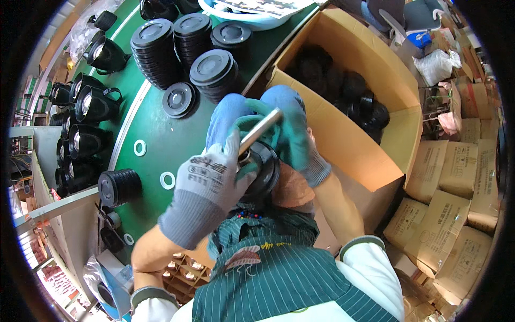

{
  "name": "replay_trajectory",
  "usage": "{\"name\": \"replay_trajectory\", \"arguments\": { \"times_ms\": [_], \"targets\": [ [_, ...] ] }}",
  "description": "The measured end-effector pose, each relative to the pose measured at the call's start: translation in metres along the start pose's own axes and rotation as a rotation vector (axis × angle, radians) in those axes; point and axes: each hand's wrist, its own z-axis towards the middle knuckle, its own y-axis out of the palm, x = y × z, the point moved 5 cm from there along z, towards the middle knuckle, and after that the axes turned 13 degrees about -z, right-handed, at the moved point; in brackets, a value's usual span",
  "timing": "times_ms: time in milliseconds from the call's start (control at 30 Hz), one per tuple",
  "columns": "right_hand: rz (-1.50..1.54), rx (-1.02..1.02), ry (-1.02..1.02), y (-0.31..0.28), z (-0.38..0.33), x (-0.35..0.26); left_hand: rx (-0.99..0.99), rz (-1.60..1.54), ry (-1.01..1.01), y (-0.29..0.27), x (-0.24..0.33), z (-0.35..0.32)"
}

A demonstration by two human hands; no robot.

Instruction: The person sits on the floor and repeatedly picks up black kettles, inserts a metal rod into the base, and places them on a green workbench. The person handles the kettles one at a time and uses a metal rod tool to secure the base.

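My left hand, in a grey glove with a green-coated palm, closes around the lower end of a metal rod. The rod slants up and to the right over my lap. Below it lies a round black part with a raised rim, against my left thumb and above my apron. My right hand, in a similar glove, is close to the black part's far right side, behind the rod. Its bent fingers are smeared by motion, so its hold is unclear. My hands and the rod cover part of the black piece.
Stacked black lids stand on the green table, with pale rings nearby. Black pots line its left side. At right, an open cardboard box contains dark round parts. Closed cartons are piled beyond it.
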Motion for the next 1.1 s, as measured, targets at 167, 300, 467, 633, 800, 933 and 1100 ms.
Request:
{"name": "replay_trajectory", "arguments": {
  "times_ms": [167,300,467,633,800,933,1100],
  "targets": [
    [-0.549,0.191,0.099,-0.034,0.045,0.035,0.131,0.127,-0.297,0.026,0.045,-0.005],
    [-0.243,0.267,0.203,-0.021,0.042,0.041,0.123,0.128,-0.299,0.033,0.035,0.0],
    [-0.289,0.328,0.038,-0.001,0.001,0.019,0.106,-0.066,0.017,0.029,0.002,-0.019],
    [-0.326,0.454,-0.047,0.015,-0.048,0.009,0.093,-0.3,0.294,0.015,-0.027,-0.012],
    [-0.781,0.653,-0.322,0.082,-0.108,0.0,-0.023,-0.42,0.592,0.026,-0.045,0.053],
    [-0.883,0.64,-0.408,0.069,-0.11,-0.009,-0.038,-0.447,0.625,0.022,-0.028,0.059],
    [-0.615,0.371,-0.298,0.012,-0.044,-0.014,0.135,-0.2,0.305,0.017,-0.029,0.004]
  ]
}}
